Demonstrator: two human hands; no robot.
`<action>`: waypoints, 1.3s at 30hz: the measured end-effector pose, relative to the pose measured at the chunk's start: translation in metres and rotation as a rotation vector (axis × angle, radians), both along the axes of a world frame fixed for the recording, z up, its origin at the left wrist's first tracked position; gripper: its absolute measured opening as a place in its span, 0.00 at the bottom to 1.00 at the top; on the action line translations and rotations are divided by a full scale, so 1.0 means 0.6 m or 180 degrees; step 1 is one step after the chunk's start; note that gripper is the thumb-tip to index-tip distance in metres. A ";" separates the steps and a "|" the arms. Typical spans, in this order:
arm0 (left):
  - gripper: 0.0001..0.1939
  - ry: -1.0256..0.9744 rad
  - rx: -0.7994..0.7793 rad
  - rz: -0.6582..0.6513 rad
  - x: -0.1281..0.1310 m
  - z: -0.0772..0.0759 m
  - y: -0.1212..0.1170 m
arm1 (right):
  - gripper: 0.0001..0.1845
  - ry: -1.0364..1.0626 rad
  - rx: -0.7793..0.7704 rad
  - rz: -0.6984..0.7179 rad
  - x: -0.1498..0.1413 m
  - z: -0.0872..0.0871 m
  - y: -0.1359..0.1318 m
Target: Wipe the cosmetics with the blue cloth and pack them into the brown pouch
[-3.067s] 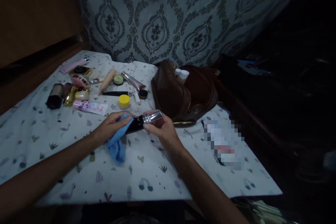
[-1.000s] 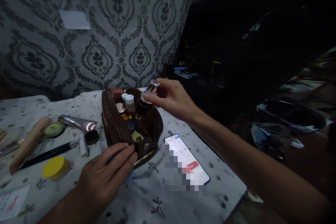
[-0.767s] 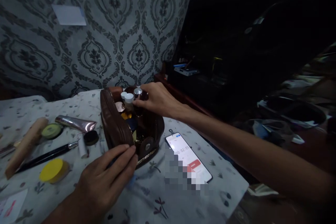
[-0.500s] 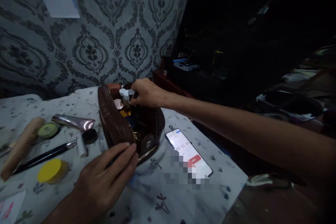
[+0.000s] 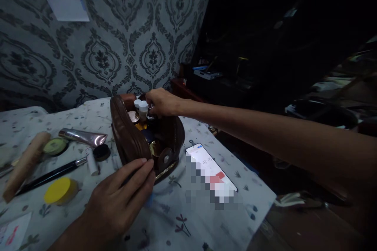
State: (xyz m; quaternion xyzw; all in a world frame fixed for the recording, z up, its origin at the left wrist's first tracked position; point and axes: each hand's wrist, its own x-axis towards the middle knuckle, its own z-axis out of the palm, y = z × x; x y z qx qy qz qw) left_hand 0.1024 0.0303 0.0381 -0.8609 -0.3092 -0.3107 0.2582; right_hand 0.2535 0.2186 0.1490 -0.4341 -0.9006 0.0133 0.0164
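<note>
A brown cosmetic bag [image 5: 126, 131] stands unzipped on the patterned cloth. My left hand [image 5: 113, 200] grips its near rim, fingertips over the zipper edge. My right hand [image 5: 162, 102] reaches down into the far side of the bag with its fingers bent. What the fingertips hold, if anything, is hidden. Close by them are a white-capped bottle [image 5: 143, 106] and a dark, silver-ringed container [image 5: 151, 119]. A pinkish round lid [image 5: 133, 117] and gold and blue items also lie inside. A round snap [image 5: 166, 159] shows on the bag's near end.
To the left lie a yellow round container [image 5: 60, 191], a black-handled brush [image 5: 53, 175], a shiny tube [image 5: 82, 136], a beige tube [image 5: 28, 164], a green-lidded jar [image 5: 55, 146] and a small black jar [image 5: 101, 151]. Right of the bag is a phone [image 5: 206, 160] showing a timer.
My right hand has shifted slightly left, and the silver-topped item at its fingers now sits lower in the bag. My left hand stays on the rim.
</note>
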 end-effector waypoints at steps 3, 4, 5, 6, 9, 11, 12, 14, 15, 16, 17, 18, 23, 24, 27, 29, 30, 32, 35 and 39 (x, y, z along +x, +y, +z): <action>0.17 -0.0110 -0.0100 0.0094 0.001 -0.008 -0.005 | 0.15 0.0071 0.0056 0.0039 0.001 -0.005 -0.001; 0.17 -0.0094 -0.0144 0.0103 0.001 -0.009 -0.006 | 0.15 0.0092 0.0091 0.0057 0.001 -0.007 0.000; 0.18 -0.0058 -0.0184 0.0112 0.000 -0.009 -0.007 | 0.14 0.0113 0.0138 0.0076 0.001 -0.010 0.001; 0.18 -0.0016 -0.0215 0.0122 -0.001 -0.008 -0.007 | 0.14 0.0121 0.0176 0.0099 0.000 -0.013 0.002; 0.17 0.0101 -0.0154 0.0040 -0.004 -0.002 -0.004 | 0.14 0.0102 0.0228 0.0200 -0.001 -0.018 0.003; 0.17 0.0154 -0.0089 0.0018 -0.005 0.001 -0.002 | 0.14 0.0109 0.0226 0.0249 -0.002 -0.018 0.001; 0.17 0.0174 -0.0077 0.0040 -0.005 0.002 -0.002 | 0.14 0.0123 0.0227 0.0268 -0.002 -0.018 0.000; 0.17 0.0194 -0.0115 0.0100 -0.003 0.003 -0.004 | 0.15 0.0142 0.0246 0.0262 -0.001 -0.017 -0.003; 0.17 0.0165 -0.0135 0.0114 -0.001 0.004 -0.005 | 0.15 0.0139 0.0255 0.0241 0.000 -0.016 -0.004; 0.17 0.0130 -0.0167 0.0131 0.000 0.005 -0.006 | 0.15 0.0133 0.0263 0.0223 0.000 -0.015 -0.006; 0.17 0.0090 -0.0189 0.0138 0.002 0.006 -0.007 | 0.15 0.0122 0.0268 0.0215 0.001 -0.014 -0.007; 0.17 0.0054 -0.0198 0.0145 0.004 0.008 -0.008 | 0.15 0.0114 0.0272 0.0217 0.002 -0.013 -0.008; 0.15 0.0036 -0.0063 0.0074 0.006 0.019 -0.010 | 0.17 0.0053 0.0310 0.0272 0.006 -0.007 -0.014; 0.16 0.0046 -0.0059 0.0069 0.005 0.020 -0.011 | 0.17 0.0030 0.0321 0.0266 0.007 -0.006 -0.015; 0.15 0.0079 -0.0117 0.0085 0.001 0.018 -0.015 | 0.16 0.0017 0.0353 0.0265 0.009 -0.005 -0.019; 0.15 0.0072 -0.0151 0.0091 -0.001 0.014 -0.019 | 0.15 0.0070 0.0353 0.0306 0.010 -0.006 -0.021; 0.15 0.0071 -0.0180 0.0096 -0.002 0.011 -0.020 | 0.15 0.0092 0.0345 0.0341 0.010 -0.007 -0.021; 0.16 0.0073 -0.0239 0.0133 -0.003 0.008 -0.023 | 0.14 0.0087 0.0310 0.0404 0.008 -0.007 -0.022; 0.15 0.0089 -0.0287 0.0179 -0.003 0.007 -0.026 | 0.12 -0.0005 0.0280 0.0362 0.004 -0.006 -0.021; 0.15 0.0090 -0.0197 0.0161 -0.001 0.013 -0.023 | 0.15 0.0036 0.0413 0.0228 -0.001 -0.008 -0.018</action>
